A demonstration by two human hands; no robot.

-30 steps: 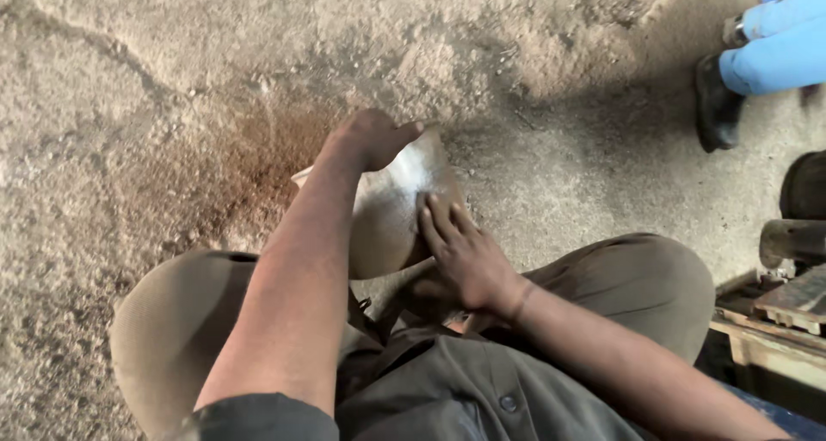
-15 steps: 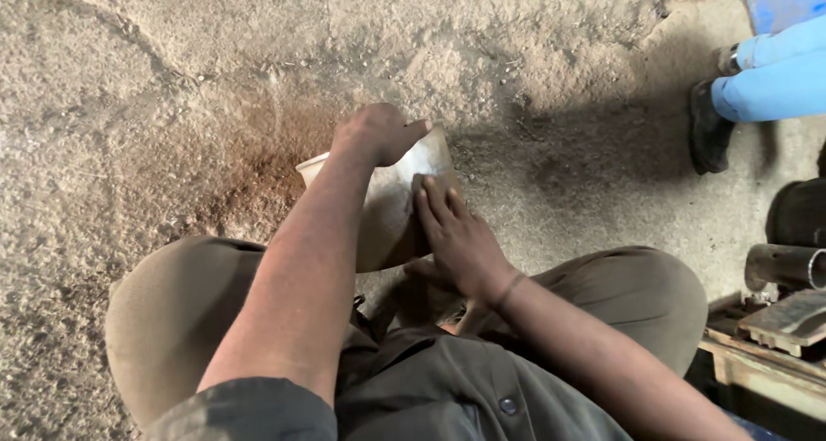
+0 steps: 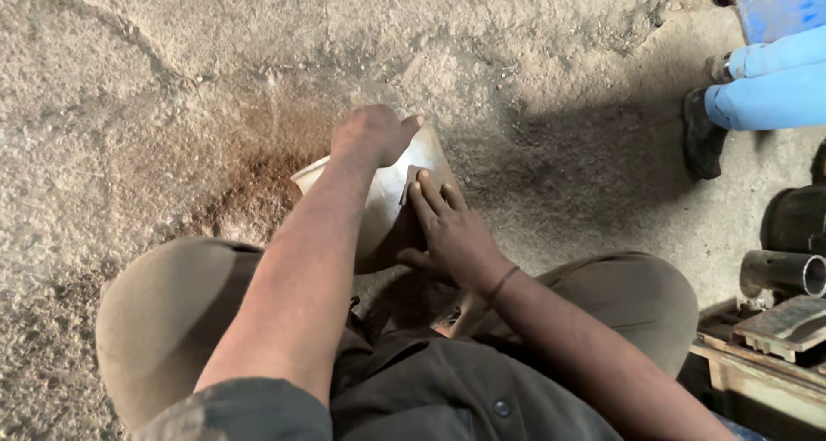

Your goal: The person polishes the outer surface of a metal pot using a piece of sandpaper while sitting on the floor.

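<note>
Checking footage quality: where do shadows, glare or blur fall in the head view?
Head view: sharp overall; a broad shadow darkens the concrete floor right of the hands; the pale metal piece under the left hand shows mild sheen, no harsh glare; the right hand is slightly soft.

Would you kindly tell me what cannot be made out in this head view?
- Metal piece: lower part hidden behind the left hand and forearm, so its whole shape is unclear.
- Brown pad under the right hand: mostly covered by the fingers.
- Bystander's blue legs: cut off by the right edge.
- Pipe: cut off at right.
</note>
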